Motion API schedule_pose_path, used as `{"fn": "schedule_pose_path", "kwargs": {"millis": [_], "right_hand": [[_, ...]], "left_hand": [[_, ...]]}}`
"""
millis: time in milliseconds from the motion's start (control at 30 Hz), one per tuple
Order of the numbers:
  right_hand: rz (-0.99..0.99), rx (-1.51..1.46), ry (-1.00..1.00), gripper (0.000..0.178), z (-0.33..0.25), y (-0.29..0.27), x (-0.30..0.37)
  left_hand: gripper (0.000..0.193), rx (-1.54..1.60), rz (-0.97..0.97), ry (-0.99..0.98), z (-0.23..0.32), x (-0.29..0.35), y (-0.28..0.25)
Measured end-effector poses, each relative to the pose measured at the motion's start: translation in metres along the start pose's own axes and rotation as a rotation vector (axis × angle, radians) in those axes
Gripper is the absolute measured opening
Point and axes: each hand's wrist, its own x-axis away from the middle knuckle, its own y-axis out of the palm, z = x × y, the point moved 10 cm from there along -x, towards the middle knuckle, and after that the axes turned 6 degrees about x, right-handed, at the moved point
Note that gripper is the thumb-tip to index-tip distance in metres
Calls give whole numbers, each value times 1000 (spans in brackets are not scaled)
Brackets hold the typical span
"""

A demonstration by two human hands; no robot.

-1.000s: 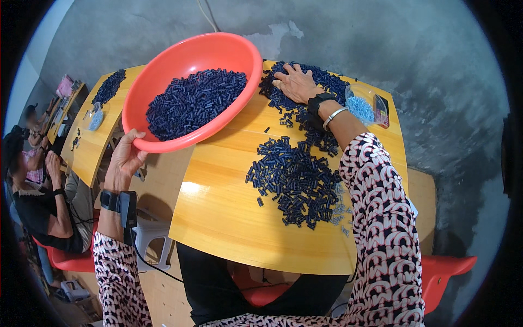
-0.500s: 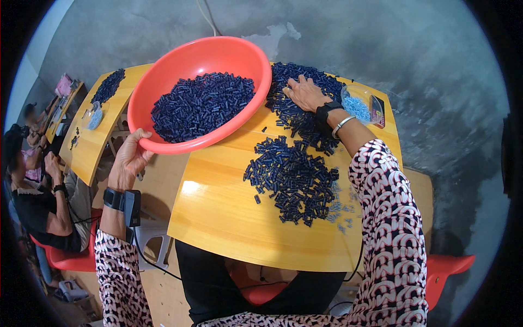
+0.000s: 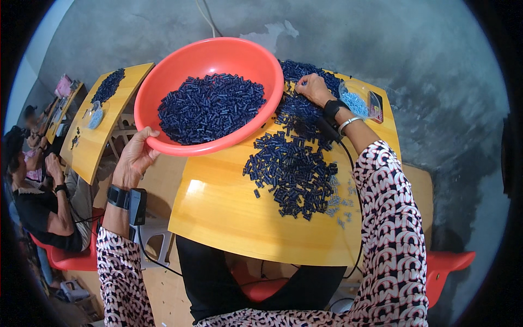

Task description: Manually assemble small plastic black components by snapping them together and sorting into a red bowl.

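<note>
My left hand (image 3: 135,155) grips the near-left rim of a large red plastic basin (image 3: 174,71), thumb over the edge. The basin is tilted toward me beside the table's left edge, and a heap of small dark-blue plastic pieces (image 3: 212,109) lies in it. My right hand (image 3: 316,90) is at the far pile of the same pieces (image 3: 298,109), to the right of the basin. Its fingers are curled in; whatever they hold is too small to make out. A second pile of dark pieces (image 3: 294,174) lies nearer me on the yellow table (image 3: 218,218).
A clear tub of small light-blue parts (image 3: 355,103) stands at the table's far right. Tiny pale parts (image 3: 340,204) are scattered beside the near pile. At left, another yellow table (image 3: 95,147) bears more dark pieces, and a seated person (image 3: 52,212) is there. A grey wall stands behind.
My right hand has gone from spread flat on the far pile to curled fingers, shifting slightly right. The basin has moved a little to the right with my left hand.
</note>
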Motion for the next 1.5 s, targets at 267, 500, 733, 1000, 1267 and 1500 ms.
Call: {"fn": "schedule_pose_path", "kwargs": {"millis": [267,500,733,1000,1267,1500], "right_hand": [[-90,-371,319,17,2,1,11],[-166,-524,88,22,-82,-48,4],[-230,-419,-51,16,-168,-28,16],[-259,-350,-225,19,-186,15,12],[-134,-448,-85,24,-155,-17,11],[-20,-508,92,20,-48,-26,20]], "left_hand": [[21,13,-29,-43,-10,-20,-24],[19,0,26,-31,-10,-5,-15],[17,-46,-55,-40,-3,6,-2],[13,-68,-28,-43,-3,5,-1],[15,-66,-95,-59,-3,-5,1],[16,-25,57,20,10,-2,-23]]}}
